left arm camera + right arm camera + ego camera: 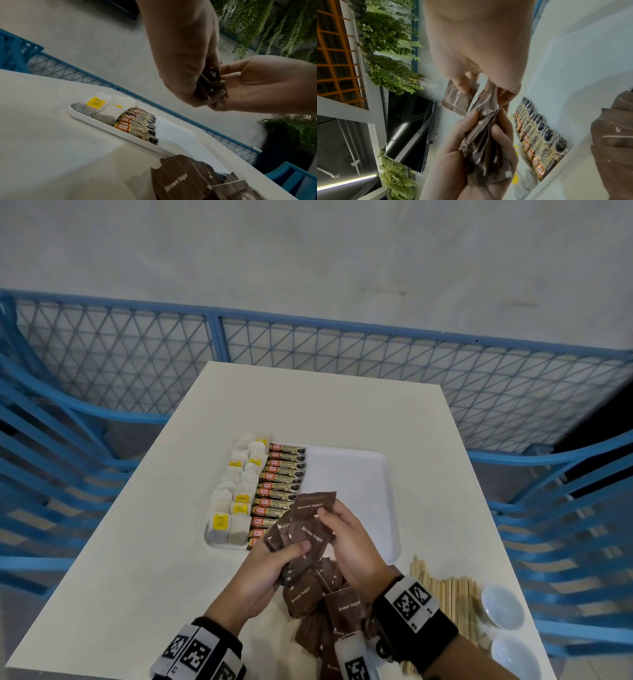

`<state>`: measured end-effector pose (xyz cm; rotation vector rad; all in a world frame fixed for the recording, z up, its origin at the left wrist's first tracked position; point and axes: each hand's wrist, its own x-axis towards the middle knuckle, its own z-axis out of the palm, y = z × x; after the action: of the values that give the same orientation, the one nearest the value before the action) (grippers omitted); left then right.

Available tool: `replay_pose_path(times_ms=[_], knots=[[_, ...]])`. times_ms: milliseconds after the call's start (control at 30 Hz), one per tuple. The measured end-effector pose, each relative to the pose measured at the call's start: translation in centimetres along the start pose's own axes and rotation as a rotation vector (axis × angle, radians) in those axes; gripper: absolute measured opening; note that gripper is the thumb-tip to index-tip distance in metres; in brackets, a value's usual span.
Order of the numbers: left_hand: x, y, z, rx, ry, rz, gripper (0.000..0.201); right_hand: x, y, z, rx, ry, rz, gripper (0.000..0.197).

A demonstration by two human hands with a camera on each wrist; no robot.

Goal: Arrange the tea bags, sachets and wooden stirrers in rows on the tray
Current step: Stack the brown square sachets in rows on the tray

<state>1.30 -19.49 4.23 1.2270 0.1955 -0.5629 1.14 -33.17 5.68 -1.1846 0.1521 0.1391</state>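
Observation:
A white tray (356, 474) lies mid-table; tea bags (236, 498) fill two rows on its left and coffee granule sachets (279, 491) form a row beside them. Its right half is bare. Just above the tray's near edge my left hand (274, 563) grips a fanned bunch of brown sugar sachets (305, 539). My right hand (342, 529) pinches the top brown sugar sachet (313, 505) of that bunch between thumb and fingers. A loose pile of brown sugar sachets (318, 601) lies on the table under my wrists. Wooden stirrers (448, 594) lie at the near right.
Two small white bowls (501, 606) stand at the table's near right corner beside the stirrers. Blue chairs (51, 460) flank the table on both sides, and a blue mesh fence (308, 347) runs behind its far edge.

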Motion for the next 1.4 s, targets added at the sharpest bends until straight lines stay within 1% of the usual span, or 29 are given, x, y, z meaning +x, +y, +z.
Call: replay_pose_path(times_ms=[100, 200, 267, 333, 400, 500, 567, 633, 700, 800, 833, 867, 933, 1000, 1067, 1200, 1233, 1300, 1333, 1400], knots=[[-0.1, 0.0, -0.5, -0.041, 0.027, 0.000, 0.024, -0.1, -0.7, -0.9, -0.017, 0.064, 0.013, 0.027], [-0.1, -0.1, -1.1, -0.099, 0.080, -0.005, 0.024, -0.4, -0.7, -1.8, -0.069, 0.059, 0.027, 0.015], [-0.1, -0.2, -1.3, -0.158, 0.076, 0.008, 0.031, -0.9, -0.4, -2.1, -0.239, 0.044, 0.050, 0.007], [-0.4, -0.2, -1.1, -0.213, 0.017, 0.024, 0.040, -1.2, 0.2, -2.2, -0.417, 0.015, 0.081, 0.011], [-0.8, -0.2, -0.5, -0.204, -0.029, 0.032, 0.041, -1.6, 0.5, -2.3, -0.526, -0.009, 0.084, 0.015], [-1.1, -0.7, 0.2, -0.087, 0.013, 0.044, 0.046, -2.0, 0.6, -2.8, -0.698, -0.063, 0.021, 0.011], [-1.2, -1.1, 0.4, -0.041, 0.049, 0.044, 0.041, -2.4, 0.5, -3.5, -0.771, -0.115, -0.007, 0.010], [-1.4, -1.4, 0.4, -0.046, 0.094, 0.041, 0.034, -2.7, 0.8, -4.7, -0.901, -0.139, -0.024, 0.016], [-1.7, -1.6, 0.1, -0.068, 0.143, 0.040, 0.027, -3.1, 1.5, -6.3, -1.144, -0.202, -0.034, 0.021], [-2.2, -1.8, -0.6, -0.090, 0.194, 0.066, 0.023, -4.1, 3.3, -8.3, -1.582, -0.372, -0.047, 0.044], [-2.5, -1.9, -0.8, -0.098, 0.209, 0.079, 0.022, -4.3, 3.8, -8.7, -1.677, -0.405, -0.052, 0.050], [-2.8, -1.9, -1.0, -0.103, 0.228, 0.090, 0.022, -4.5, 4.2, -8.9, -1.723, -0.411, -0.057, 0.052], [-3.4, -2.0, -1.5, -0.102, 0.268, 0.107, 0.022, -4.7, 4.6, -9.2, -1.719, -0.390, -0.076, 0.052], [-3.9, -2.2, -1.9, -0.095, 0.299, 0.121, 0.023, -4.7, 4.8, -9.1, -1.702, -0.383, -0.117, 0.047], [-4.3, -2.5, -2.1, -0.084, 0.324, 0.117, 0.024, -4.6, 4.7, -8.9, -1.692, -0.408, -0.136, 0.041], [-4.8, -2.7, -2.3, -0.060, 0.341, 0.080, 0.024, -4.4, 4.3, -8.4, -1.618, -0.430, -0.138, 0.022], [-4.8, -2.7, -2.4, -0.052, 0.331, 0.068, 0.024, -4.3, 4.1, -8.2, -1.559, -0.420, -0.138, 0.017], [-4.8, -2.8, -2.4, -0.038, 0.298, 0.047, 0.026, -4.2, 3.4, -7.7, -1.353, -0.360, -0.099, 0.011], [-4.8, -2.7, -2.4, -0.033, 0.276, 0.038, 0.029, -4.1, 3.0, -7.3, -1.234, -0.326, -0.062, 0.010], [-4.6, -2.6, -2.3, -0.024, 0.215, 0.021, 0.038, -3.7, 2.3, -6.2, -1.032, -0.278, -0.015, 0.014]])
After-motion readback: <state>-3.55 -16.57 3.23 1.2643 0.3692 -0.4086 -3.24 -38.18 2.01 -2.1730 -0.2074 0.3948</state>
